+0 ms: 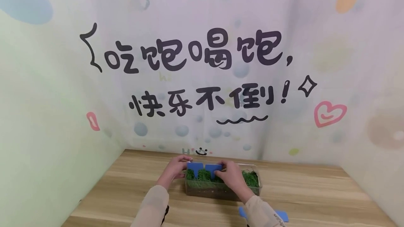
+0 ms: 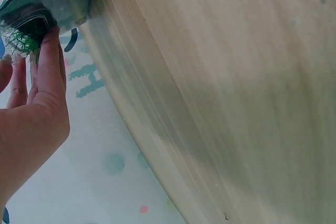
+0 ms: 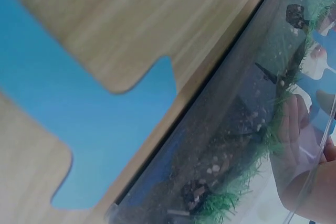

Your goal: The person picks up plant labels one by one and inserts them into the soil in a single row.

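A clear plastic box (image 1: pixel 205 192) holds dark soil topped with green grass (image 1: pixel 252 178). Two blue T-shaped plant labels stand side by side in the grass, a left label (image 1: pixel 195 166) and a second label (image 1: pixel 211 167). My right hand (image 1: pixel 233 177) reaches over the box's front wall and pinches the second label by its right edge. At the box's left end is my left hand (image 1: pixel 175 168), close to the left label. Its fingers (image 2: pixel 50 64) extend along the end of the box, fingertips at the wall.
Another blue T-shaped plant label (image 3: pixel 113 129) lies flat on the wooden table (image 1: pixel 315 192) in front of the box, partly behind the right sleeve (image 1: pixel 260 213) in the head view. A printed cloth backdrop (image 1: pixel 202 129) rises behind the table, and pale side panels flank it.
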Action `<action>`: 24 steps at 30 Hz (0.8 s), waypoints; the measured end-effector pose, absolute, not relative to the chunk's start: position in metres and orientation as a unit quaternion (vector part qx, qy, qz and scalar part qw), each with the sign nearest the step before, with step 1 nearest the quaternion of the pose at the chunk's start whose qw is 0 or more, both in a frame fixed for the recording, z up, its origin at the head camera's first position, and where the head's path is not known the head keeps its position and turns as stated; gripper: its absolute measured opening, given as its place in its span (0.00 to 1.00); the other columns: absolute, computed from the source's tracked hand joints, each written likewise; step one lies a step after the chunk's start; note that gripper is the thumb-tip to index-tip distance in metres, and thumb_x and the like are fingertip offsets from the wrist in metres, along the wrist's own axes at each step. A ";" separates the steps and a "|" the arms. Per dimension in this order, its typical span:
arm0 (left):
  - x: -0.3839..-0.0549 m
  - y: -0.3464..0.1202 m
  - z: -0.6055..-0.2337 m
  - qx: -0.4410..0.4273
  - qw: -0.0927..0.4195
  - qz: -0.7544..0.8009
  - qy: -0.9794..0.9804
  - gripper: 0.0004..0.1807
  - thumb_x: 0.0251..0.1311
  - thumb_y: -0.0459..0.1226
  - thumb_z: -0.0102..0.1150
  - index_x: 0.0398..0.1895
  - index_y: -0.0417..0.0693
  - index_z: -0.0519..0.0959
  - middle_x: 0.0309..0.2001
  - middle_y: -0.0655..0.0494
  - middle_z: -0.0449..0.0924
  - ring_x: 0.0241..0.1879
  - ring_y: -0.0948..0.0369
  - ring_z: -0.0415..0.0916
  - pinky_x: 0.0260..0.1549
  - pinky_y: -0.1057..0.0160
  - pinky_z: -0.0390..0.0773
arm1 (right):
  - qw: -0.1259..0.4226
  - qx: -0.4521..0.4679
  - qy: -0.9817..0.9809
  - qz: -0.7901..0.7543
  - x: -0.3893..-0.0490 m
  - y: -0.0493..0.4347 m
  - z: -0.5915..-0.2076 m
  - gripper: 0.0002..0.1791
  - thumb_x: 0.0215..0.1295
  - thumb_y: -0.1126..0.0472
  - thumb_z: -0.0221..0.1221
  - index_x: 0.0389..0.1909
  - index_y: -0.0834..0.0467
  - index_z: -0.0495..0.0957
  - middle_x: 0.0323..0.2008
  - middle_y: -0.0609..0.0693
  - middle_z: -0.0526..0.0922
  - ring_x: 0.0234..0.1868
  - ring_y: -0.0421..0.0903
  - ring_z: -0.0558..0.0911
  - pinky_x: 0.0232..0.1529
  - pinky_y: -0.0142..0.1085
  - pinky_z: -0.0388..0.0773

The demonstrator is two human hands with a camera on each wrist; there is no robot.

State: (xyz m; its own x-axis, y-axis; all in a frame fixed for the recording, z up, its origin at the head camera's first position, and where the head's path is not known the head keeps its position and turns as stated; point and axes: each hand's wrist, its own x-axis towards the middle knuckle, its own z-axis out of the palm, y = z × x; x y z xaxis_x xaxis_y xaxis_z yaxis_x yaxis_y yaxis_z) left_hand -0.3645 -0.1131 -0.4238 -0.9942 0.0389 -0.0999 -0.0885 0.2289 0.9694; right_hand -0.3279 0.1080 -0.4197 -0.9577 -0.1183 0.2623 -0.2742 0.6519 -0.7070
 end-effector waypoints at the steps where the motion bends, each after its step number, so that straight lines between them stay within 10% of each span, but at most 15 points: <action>1: -0.365 -0.113 -0.424 -0.016 0.051 0.619 0.784 0.16 0.69 0.30 0.53 0.56 0.36 0.78 0.57 0.37 0.79 0.49 0.51 0.82 0.38 0.55 0.86 | 0.096 0.108 -0.903 0.404 -0.328 0.109 -0.419 0.12 0.60 0.66 0.67 0.45 0.61 0.83 0.39 0.56 0.86 0.40 0.53 0.86 0.38 0.43 0.85; 24: -0.364 -0.111 -0.424 -0.018 0.045 0.619 0.784 0.15 0.68 0.30 0.52 0.55 0.35 0.78 0.57 0.35 0.78 0.52 0.44 0.80 0.38 0.54 0.86 | 0.098 0.087 -0.889 0.438 -0.313 0.134 -0.400 0.11 0.63 0.68 0.64 0.45 0.59 0.80 0.36 0.49 0.87 0.39 0.48 0.86 0.40 0.42 0.85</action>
